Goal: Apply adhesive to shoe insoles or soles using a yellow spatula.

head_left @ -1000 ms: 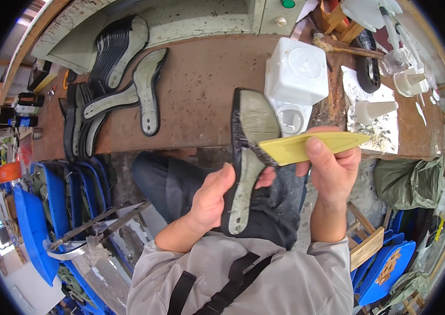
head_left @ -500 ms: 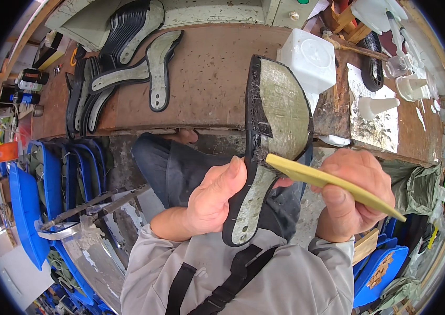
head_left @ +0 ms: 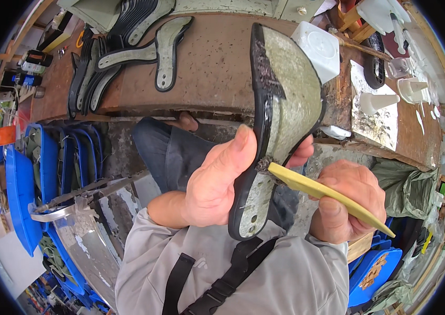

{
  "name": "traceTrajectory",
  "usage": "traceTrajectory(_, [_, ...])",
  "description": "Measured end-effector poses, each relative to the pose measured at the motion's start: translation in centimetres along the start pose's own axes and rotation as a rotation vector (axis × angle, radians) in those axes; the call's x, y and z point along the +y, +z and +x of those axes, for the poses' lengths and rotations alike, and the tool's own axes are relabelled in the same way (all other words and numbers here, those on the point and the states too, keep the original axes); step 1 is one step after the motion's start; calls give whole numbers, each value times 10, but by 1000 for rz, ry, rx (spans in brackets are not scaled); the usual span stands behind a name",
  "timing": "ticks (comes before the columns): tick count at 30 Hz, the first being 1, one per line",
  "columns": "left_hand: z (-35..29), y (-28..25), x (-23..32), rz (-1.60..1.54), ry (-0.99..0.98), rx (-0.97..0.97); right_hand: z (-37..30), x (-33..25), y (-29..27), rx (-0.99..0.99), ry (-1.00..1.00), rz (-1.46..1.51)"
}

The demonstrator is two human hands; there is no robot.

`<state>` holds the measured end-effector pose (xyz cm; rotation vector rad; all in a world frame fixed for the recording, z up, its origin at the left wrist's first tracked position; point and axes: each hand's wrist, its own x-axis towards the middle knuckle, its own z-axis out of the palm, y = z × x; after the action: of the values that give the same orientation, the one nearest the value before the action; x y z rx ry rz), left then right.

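My left hand [head_left: 217, 181] grips a shoe sole [head_left: 297, 94] with a grey-green face and a black rim, its wide end away from me and its narrow, holed end near my chest. The thumb lies along the left edge; fingertips show behind the right edge. My right hand [head_left: 351, 197] is closed around a flat yellow brush handle [head_left: 333, 195]. At the handle's tip a dark bristly clump [head_left: 264, 164] touches the sole's narrow middle. Rough dark residue runs down the sole's upper left edge, with a glossy wet-looking strip below it.
More soles [head_left: 166, 58] lie stacked at the bench's left. A white plastic container [head_left: 317, 50] stands behind the held sole. To the right are white nozzle-shaped pieces [head_left: 377, 102] on stained paper. Blue bins [head_left: 22, 194] line the left, and another blue bin [head_left: 377, 275] sits right.
Both hands and the sole have shifted slightly, the sole's wide end now higher in the picture. The brush tip has moved a little down the sole, and dark residue at its waist looks reduced.
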<state>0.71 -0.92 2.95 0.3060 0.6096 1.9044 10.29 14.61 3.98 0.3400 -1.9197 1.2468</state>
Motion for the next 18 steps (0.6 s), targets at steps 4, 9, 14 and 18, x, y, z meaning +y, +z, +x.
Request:
traceTrajectory(4, [1, -1, 2, -118, 71, -77, -2, -4, 3, -46, -12, 38])
traceTrajectory(9, [2, 3, 5, -72, 132, -91, 0, -12, 4, -108, -20, 70])
traceTrajectory(14, [2, 4, 2, -58, 168, -112, 2, -18, 1, -213, 0, 142])
traceTrajectory(18, [-3, 14, 2, -76, 148, -33, 22, -7, 1, -63, -212, 17])
